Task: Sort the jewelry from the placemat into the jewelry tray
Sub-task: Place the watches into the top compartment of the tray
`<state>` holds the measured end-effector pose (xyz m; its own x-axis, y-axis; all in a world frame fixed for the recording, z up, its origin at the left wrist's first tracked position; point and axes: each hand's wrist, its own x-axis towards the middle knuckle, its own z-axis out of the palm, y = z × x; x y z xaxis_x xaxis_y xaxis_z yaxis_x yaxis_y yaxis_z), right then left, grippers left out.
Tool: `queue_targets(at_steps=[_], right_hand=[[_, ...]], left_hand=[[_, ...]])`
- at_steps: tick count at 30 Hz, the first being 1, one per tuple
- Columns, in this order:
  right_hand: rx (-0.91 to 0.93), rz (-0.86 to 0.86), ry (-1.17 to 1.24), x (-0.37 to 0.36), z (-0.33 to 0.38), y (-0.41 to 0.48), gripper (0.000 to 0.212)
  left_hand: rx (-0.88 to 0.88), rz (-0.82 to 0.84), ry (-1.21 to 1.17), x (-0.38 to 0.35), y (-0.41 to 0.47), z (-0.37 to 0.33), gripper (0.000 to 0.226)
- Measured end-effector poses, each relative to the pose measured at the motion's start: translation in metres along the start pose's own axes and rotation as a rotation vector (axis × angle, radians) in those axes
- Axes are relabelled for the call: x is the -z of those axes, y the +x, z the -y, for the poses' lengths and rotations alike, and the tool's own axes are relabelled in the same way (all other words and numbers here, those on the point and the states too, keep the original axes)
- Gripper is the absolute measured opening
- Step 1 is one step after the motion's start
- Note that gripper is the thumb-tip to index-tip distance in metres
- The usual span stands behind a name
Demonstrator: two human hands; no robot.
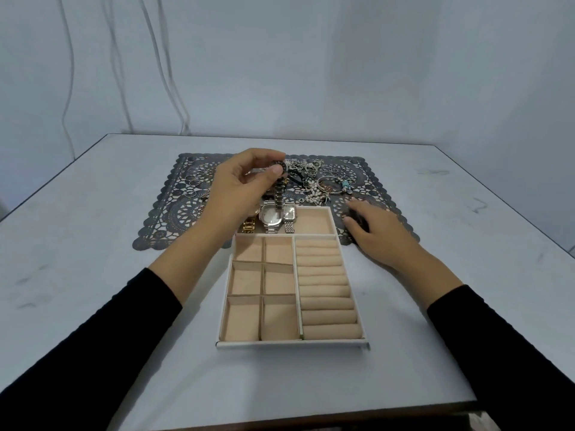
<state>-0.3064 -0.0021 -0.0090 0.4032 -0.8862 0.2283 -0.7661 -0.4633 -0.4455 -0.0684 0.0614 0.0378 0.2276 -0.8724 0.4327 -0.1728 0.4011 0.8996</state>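
Watch (279,194) with dark round face hangs from left hand (239,185); thumb and fingertips pinch the face, and the band drops straight down over the long compartment at the tray's 12 o'clock. Can't tell if the band end touches what's below. That compartment already has a gold watch (249,226), a round silver watch (270,216) and a square watch (289,215) side by side, with its 3 o'clock end bare. Tray (292,344) sits mid-table: six small square cells on the 9 o'clock side, ring rolls on the 3 o'clock side. Its far end overlaps the placemat (174,213), a dark lace one at 12 o'clock. On the mat are rings (193,181) at 10 o'clock, chains (303,166) at 12, and a pearl bracelet (314,196) and bangle (331,185) at 1. Right hand (376,234) lies flat on the mat's edge at the tray's 2 o'clock, fingers loose, gripping nothing visible. Something dark sits under the fingertips, unclear what. Black sleeves on both arms. Table (93,244) is pale grey.
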Motion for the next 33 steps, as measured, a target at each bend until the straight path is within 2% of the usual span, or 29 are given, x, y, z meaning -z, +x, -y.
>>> queue_targets(at_steps=[4,13,24,33], right_hand=[[0.002,0.066,-0.064,-0.005,-0.003,0.001,0.043],[-0.031,0.078,-0.060,-0.004,-0.001,-0.002,0.048],[-0.024,0.063,-0.053,-0.002,0.001,-0.003,0.047],[-0.032,0.062,-0.061,-0.003,0.000,-0.002,0.048]], left_hand=[[0.020,0.066,-0.015,-0.019,-0.001,-0.001,0.018],[0.111,0.228,0.112,-0.035,-0.001,0.012,0.015],[0.142,0.293,0.222,-0.024,0.001,0.018,0.016],[0.017,0.396,0.400,-0.027,0.004,0.021,0.013]])
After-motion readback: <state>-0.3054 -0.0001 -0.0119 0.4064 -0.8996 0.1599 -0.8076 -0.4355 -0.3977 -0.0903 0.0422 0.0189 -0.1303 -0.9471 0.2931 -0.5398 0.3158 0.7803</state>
